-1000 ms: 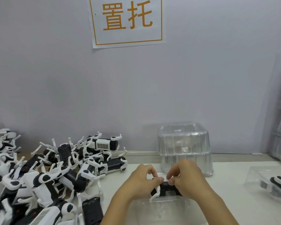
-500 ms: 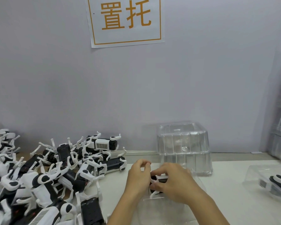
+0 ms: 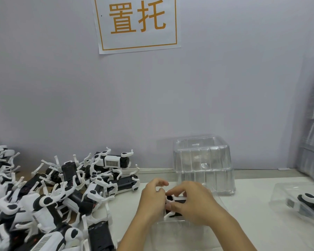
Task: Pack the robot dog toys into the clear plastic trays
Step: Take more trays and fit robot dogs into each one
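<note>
Low in the centre of the frame, both hands met over one small black-and-white plastic robot dog toy (image 3: pixel 174 201), which sat just above the near clear plastic tray (image 3: pixel 179 234) at the bottom centre. The left hand (image 3: pixel 152 200) curled its fingers round the toy's left end, with the thumb and forefinger arched above it. The right hand (image 3: pixel 192 201) covered the toy's right side, its fingers bent over the body and grasping it; most of the toy was hidden beneath that hand, so only a black patch and white legs showed between the two hands. Whether the toy already touched the tray could not be told.

A large heap of black-and-white robot dog toys (image 3: pixel 49 196) filled the lower left of the frame, legs sticking up at all angles, on the white table (image 3: pixel 252 223). Behind the hands, right of centre, stood a stack of upturned clear plastic trays (image 3: pixel 203 165) against the pale grey wall (image 3: pixel 62 87). At the right edge lay another clear tray with a robot dog toy inside it (image 3: pixel 308 201). At the top centre a white paper sign with orange characters (image 3: pixel 137 22) hung on the wall
</note>
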Demonstrator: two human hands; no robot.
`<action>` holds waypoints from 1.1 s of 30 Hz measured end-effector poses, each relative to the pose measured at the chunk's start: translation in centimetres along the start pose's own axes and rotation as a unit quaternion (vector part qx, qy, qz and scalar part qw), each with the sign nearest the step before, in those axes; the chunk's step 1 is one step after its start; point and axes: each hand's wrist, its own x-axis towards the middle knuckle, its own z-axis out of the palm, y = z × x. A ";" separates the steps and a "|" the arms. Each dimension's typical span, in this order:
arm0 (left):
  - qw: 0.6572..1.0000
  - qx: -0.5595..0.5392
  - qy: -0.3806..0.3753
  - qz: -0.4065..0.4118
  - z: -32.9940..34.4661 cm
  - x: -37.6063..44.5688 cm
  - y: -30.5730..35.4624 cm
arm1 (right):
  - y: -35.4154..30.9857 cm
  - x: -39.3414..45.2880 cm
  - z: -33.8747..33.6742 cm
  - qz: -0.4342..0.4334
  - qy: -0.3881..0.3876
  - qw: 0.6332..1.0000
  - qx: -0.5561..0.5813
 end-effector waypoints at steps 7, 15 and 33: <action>1.000 0.022 0.009 -0.016 -0.1 0.5 -0.6 | 2.9 0.2 -2.6 0.060 0.103 0.992 0.044; 0.988 -0.116 0.043 -0.095 0.0 0.9 -0.9 | 6.1 -0.4 -2.1 0.157 0.081 0.958 0.226; 0.939 0.297 -0.048 0.166 -1.1 -0.2 1.1 | 5.8 0.4 -1.2 0.190 0.086 0.937 0.282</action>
